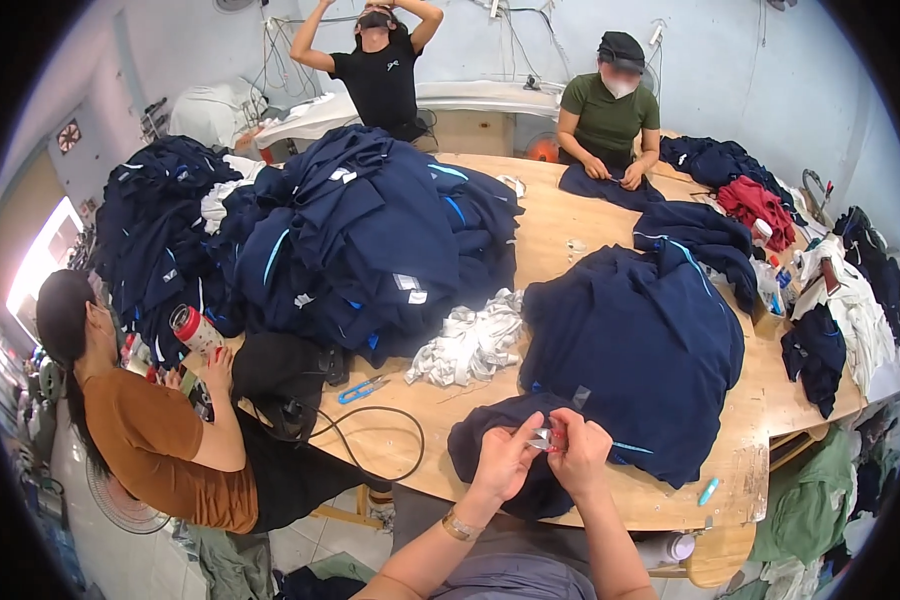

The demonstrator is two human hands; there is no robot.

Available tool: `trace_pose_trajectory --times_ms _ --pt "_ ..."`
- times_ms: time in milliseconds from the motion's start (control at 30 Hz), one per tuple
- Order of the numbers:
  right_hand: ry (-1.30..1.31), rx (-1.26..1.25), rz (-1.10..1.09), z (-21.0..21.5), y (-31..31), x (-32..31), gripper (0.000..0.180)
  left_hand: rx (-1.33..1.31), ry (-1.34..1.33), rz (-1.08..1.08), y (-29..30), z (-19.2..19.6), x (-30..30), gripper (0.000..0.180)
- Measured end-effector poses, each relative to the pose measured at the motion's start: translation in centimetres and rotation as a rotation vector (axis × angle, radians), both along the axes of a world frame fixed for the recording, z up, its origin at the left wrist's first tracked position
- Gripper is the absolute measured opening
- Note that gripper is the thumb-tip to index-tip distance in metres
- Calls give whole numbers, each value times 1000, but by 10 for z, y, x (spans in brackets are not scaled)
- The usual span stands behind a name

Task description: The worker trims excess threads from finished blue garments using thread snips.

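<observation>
Close in front of me, my left hand point(508, 458) pinches a small silvery-white piece point(540, 438) that looks like a label or scrap. My right hand point(580, 452) is closed against the same piece from the other side, with a bit of red showing at its fingertips. Both hands are above a dark navy garment point(475, 445) bunched at the table's near edge. Just beyond them lies a large pile of navy garments point(630, 350) with light-blue trim. Fingers cover much of the small piece, so its exact kind is unclear.
Blue thread snips point(362, 390) and a black cable point(420, 440) lie left on the wooden table point(560, 235). White cloth strips point(475, 340) sit beside a tall navy heap point(370, 240). A teal-capped small tool point(708, 491) is at right. Three co-workers surround the table.
</observation>
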State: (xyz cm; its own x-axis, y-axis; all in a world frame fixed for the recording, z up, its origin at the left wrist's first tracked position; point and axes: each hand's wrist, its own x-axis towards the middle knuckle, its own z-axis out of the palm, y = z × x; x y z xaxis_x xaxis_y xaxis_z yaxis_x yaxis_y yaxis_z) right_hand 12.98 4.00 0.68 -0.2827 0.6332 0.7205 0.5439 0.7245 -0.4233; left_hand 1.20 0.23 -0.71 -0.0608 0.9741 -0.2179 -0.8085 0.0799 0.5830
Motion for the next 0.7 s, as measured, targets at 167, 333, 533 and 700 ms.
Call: trace_pose_trajectory --times_ms 167,333,533,700 --pt "-26 -12 -9 0 -1 0 32 -17 3 -89 3 6 -8 20" --pt "300 -312 213 8 -24 -6 13 52 4 104 9 11 -7 19" --pt "455 -535 15 14 -21 -3 28 68 -47 66 7 21 -6 22" --pt "327 -272 1 -3 -15 -9 24 99 -1 68 0 2 -4 24"
